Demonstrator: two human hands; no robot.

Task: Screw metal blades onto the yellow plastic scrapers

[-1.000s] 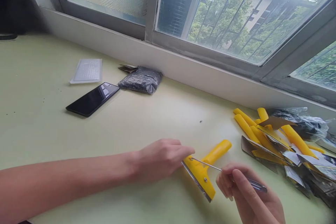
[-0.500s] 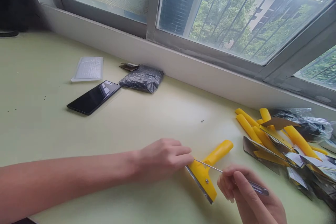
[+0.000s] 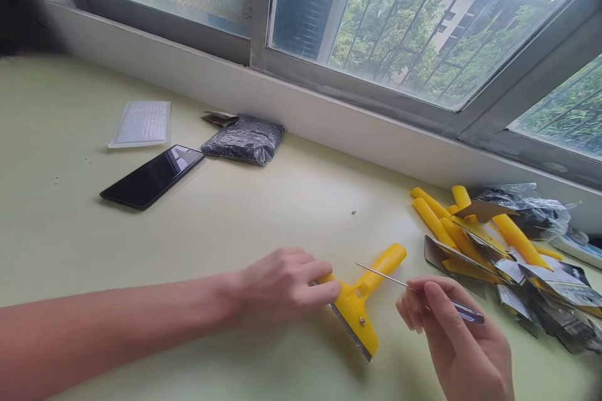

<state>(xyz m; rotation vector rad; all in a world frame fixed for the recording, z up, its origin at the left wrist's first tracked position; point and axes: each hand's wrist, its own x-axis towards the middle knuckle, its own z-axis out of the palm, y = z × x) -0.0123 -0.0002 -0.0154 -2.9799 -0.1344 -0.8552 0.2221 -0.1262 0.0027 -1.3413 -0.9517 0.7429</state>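
A yellow scraper [image 3: 356,311] with a metal blade along its lower edge lies on the pale green table, its round handle pointing away to the upper right. My left hand [image 3: 294,281] grips the scraper's left end, with fingers closed over that corner. One screw [image 3: 362,321] shows in the scraper's head near the right end. In my right hand [image 3: 454,332] is a thin screwdriver [image 3: 465,311] with a clear handle, held between thumb and fingers. Its shaft points left, and the tip hangs above the scraper, apart from the head. A tiny screw [image 3: 353,212] lies farther back on the table.
Several more yellow scrapers [image 3: 430,222] are piled with cardboard sleeves at the right, beside a clear plastic bag [image 3: 540,210]. A black phone [image 3: 153,177], a white bubble-wrap pouch [image 3: 142,123] and a dark wrapped packet [image 3: 247,140] lie at the back left, below the window.
The screwdriver tip has lifted away from beside my left fingers, up and to the right. My left hand still holds the scraper's end. The whole view has shifted slightly.
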